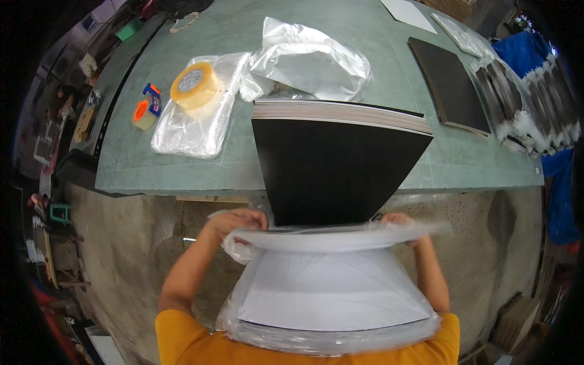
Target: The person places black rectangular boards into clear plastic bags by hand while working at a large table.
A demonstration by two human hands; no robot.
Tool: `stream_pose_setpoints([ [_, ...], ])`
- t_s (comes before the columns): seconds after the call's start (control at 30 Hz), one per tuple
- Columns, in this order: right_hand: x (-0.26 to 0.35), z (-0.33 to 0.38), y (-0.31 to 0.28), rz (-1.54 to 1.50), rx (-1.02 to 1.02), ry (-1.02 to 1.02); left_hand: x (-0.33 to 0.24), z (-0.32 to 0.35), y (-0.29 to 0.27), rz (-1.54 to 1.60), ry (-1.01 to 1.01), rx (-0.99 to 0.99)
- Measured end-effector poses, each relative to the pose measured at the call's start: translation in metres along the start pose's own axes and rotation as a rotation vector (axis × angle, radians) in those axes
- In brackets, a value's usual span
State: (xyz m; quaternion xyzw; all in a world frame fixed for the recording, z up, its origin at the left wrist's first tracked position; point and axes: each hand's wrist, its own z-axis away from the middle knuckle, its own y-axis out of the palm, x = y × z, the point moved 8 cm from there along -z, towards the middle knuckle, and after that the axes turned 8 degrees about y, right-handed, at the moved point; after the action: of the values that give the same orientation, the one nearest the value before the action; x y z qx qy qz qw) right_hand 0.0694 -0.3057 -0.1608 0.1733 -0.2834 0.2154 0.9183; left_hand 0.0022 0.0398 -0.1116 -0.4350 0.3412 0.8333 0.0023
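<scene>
My left hand (243, 219) is closed on the left side of a clear plastic bag (328, 241), by its bunched edge. My right hand (398, 220) grips the same bag at the right; its fingers are partly hidden behind the blurred film. In front of my body the bag covers a white flat surface (328, 286) with a dark lower edge. Between my hands and the table rises a thick stack of black-covered boards (340, 161), its pale layered edge turned up. The stack's lower end disappears behind the plastic, so I cannot tell how far the bag encloses it.
On the green table (383, 67) lie crumpled plastic (310, 58), a tape roll (193, 85) on folded plastic bags (201, 131), and a tape dispenser (147, 108). At the right are another black board stack (447, 85) and several plastic-wrapped bundles (529, 97). A green stool (61, 213) stands left.
</scene>
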Motion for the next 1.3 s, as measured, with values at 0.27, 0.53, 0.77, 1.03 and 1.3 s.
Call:
stream_pose_setpoints([
  [0.27,-0.019,-0.033,-0.015,0.792,-0.611,-0.231,0.047,-0.035,-0.066,-1.136,-0.023,-0.321],
  [0.53,0.075,0.169,0.181,0.768,1.274,-0.901,-0.077,0.043,0.194,-0.507,0.374,0.85],
  [0.77,-0.019,-0.009,0.126,1.09,0.36,-0.289,0.065,-0.071,0.044,-1.181,0.185,-0.026],
  [1.03,0.123,0.043,0.161,0.285,0.222,-0.723,-0.147,-0.046,0.187,-0.947,1.024,0.037],
  [1.3,0.165,0.075,0.132,0.123,0.037,-0.869,-0.179,-0.021,0.108,-0.626,0.937,-0.401],
])
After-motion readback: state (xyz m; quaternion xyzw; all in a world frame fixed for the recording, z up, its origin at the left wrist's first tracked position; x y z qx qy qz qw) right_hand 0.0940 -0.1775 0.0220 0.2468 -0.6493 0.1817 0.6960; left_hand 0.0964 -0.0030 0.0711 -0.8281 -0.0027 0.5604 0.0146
